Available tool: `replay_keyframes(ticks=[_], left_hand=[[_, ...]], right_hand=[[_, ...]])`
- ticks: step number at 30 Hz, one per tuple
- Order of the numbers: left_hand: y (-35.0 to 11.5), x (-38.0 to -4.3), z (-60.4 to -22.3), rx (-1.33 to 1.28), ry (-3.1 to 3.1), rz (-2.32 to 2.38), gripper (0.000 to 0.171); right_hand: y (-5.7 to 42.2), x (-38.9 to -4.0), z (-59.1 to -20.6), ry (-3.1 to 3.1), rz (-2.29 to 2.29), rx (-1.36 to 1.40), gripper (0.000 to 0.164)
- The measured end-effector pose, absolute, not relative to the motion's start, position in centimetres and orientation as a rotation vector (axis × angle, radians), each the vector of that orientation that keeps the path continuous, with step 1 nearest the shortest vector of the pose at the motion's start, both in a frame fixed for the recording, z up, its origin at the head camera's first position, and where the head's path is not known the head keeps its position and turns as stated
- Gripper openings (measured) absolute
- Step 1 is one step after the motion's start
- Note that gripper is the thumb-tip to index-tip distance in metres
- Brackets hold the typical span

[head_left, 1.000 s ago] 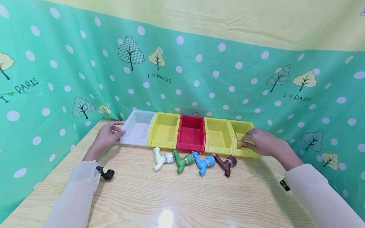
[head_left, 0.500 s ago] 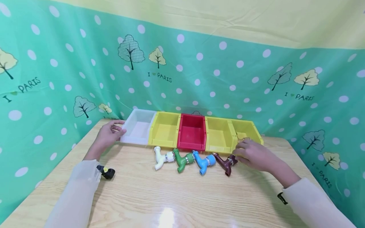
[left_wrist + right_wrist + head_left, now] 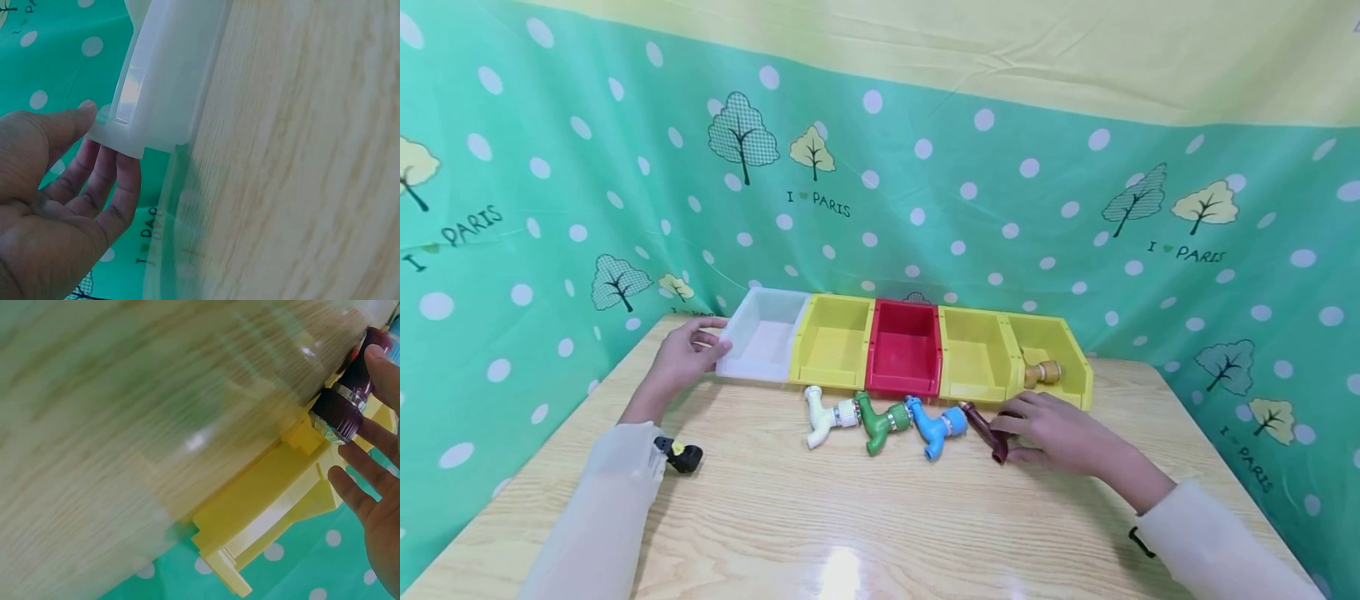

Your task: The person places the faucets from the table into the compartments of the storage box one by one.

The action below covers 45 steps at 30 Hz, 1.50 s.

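My left hand [image 3: 683,357] grips the side rim of the white bin [image 3: 763,337] at the left end of a row; in the left wrist view the thumb lies on one side of the rim and curled fingers on the other. At the right, my right hand [image 3: 1060,429] holds a maroon tap [image 3: 987,429] on the table, thumb on its body and fingertips beside its ribbed knob [image 3: 337,414]. The hand hides that knob in the head view. A brownish-yellow tap [image 3: 1042,373] lies in the rightmost yellow bin [image 3: 1078,392].
Left of the maroon tap lie a blue tap [image 3: 936,427], a green tap [image 3: 880,422] and a white tap [image 3: 827,417] on the wooden table [image 3: 760,517]. Behind them stand a red bin [image 3: 904,350] and more yellow bins. A dotted curtain [image 3: 925,200] hangs at the back.
My right hand has let go of the brownish-yellow tap in the rightmost bin, come forward and left, and taken hold of the maroon tap. The left hand stays on the white bin.
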<state>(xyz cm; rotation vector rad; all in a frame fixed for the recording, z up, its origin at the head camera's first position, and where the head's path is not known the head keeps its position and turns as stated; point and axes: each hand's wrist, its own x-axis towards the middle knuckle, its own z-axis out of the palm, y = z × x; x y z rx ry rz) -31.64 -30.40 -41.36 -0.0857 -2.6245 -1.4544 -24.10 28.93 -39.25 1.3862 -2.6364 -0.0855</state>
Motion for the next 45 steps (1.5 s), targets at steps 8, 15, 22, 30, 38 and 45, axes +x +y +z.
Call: replay_keyframes(ticks=[8, 15, 22, 30, 38, 45], left_hand=[[-30.5, -31.7, -41.5, -0.083, -2.633, -1.437, 0.052], [-30.4, -31.6, -41.4, -0.066, -2.638, -1.435, 0.052], [-30.4, -31.5, -41.4, -0.07, -2.634, -1.438, 0.051], [-30.4, -31.5, -41.4, -0.092, -2.622, -1.456, 0.05], [-30.4, -31.6, -41.5, -0.109, -2.616, -1.447, 0.05], [-30.5, -31.4, -41.4, -0.108, -2.617, -1.456, 0.051]], right_hand=[[28.0, -23.9, -39.3, -2.605, -0.104, 1.475, 0.023], [27.3, -23.7, -39.3, -2.608, -0.103, 1.517, 0.02], [26.9, -23.4, -39.3, -2.694, -0.117, 1.498, 0.019], [26.9, -23.3, -39.5, -2.703, -0.182, 1.465, 0.018], [27.0, -22.6, -39.0, -2.611, -0.2, 1.482, 0.018], [27.1, -22.9, -37.6, -2.528, -0.177, 1.481, 0.021]])
